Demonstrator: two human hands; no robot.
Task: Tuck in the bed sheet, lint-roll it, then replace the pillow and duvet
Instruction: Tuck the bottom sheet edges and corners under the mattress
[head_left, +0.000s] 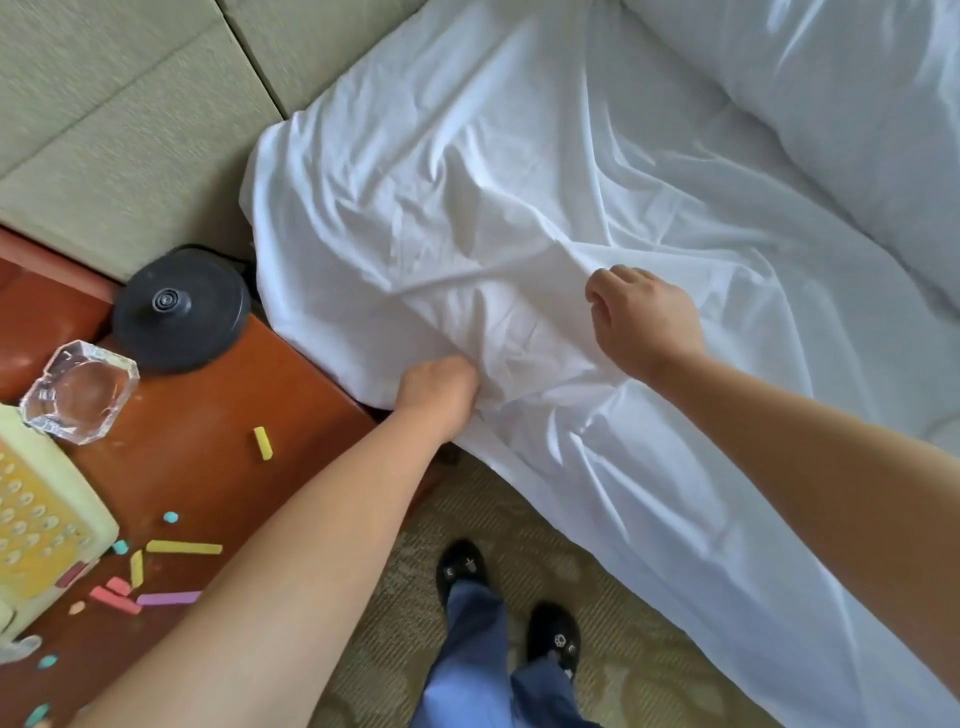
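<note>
While the bed sheet (519, 208) hangs loose over the bed's near edge by the head corner, we judge the tucking step in hand. Left hand (441, 389): fingers curled, gripping a bunch of sheet at that edge. Right hand (641, 317): fingers curled on a fold further in; whether it pinches cloth we cannot tell. Next move, we judge: push the slack under the mattress. One white pillow or duvet (857, 104) at the bed's far side; no lint roller visible. On the counter (234, 415): one kettle base (179, 306), one glass ashtray (80, 392), several chalk pieces (183, 546).
</note>
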